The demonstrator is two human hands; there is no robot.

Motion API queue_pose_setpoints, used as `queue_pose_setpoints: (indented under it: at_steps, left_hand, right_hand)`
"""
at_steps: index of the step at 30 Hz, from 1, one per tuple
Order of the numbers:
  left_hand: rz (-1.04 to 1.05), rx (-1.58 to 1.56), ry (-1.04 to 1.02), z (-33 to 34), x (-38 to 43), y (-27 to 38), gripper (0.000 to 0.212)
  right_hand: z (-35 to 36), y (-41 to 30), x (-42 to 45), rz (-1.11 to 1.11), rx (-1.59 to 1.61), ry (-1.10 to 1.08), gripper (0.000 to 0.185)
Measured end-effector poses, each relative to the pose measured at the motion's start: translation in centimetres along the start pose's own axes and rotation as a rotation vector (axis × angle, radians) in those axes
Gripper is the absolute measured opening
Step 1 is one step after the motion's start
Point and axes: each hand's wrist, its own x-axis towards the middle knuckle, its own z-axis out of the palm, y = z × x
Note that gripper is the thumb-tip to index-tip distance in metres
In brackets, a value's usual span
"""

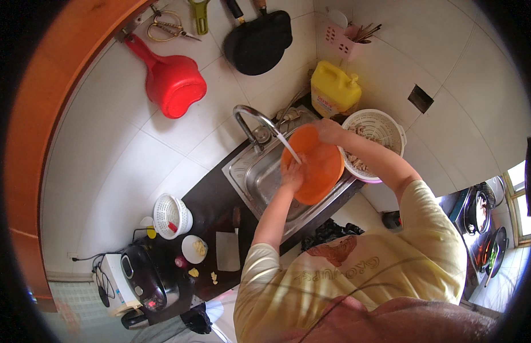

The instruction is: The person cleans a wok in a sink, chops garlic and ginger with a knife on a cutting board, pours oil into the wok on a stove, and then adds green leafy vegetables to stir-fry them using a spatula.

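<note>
An orange plastic basin (323, 171) is tilted over the stainless steel sink (265, 171). My right hand (330, 132) grips its upper rim, near the white colander (372, 124) that holds pale pieces of food. Inside the basin, near its left side, is my left hand (294, 175), its fingers spread against the wall; whether it grips anything cannot be told. Water from the curved chrome faucet (254, 112) runs down onto the fingers of my left hand.
Behind the sink corner stands a yellow jug (335, 92). The dark counter at lower left bears a cleaver (227, 251), a white bowl (194, 249), a white basket (173, 216) and a black rice cooker (149, 276). A red ladle (175, 85) and black pans (257, 43) hang on the wall.
</note>
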Motion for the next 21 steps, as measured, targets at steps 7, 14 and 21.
queue_pose_setpoints:
  at_steps: [7,14,21]
  left_hand:
    - [-0.044,0.168,-0.114,1.7,-0.1,3.1,0.043]
    - [0.029,-0.221,0.175,1.4,0.7,1.9,0.043]
    - [0.078,0.476,-0.294,-5.2,0.1,4.9,0.053]
  right_hand:
    - [-4.5,-2.3,0.5,0.334,0.253,-0.106,0.029]
    - [-4.3,-2.3,1.4,0.385,0.203,-0.12,0.033]
    - [-2.1,-1.7,-0.1,0.174,0.196,0.151,0.034]
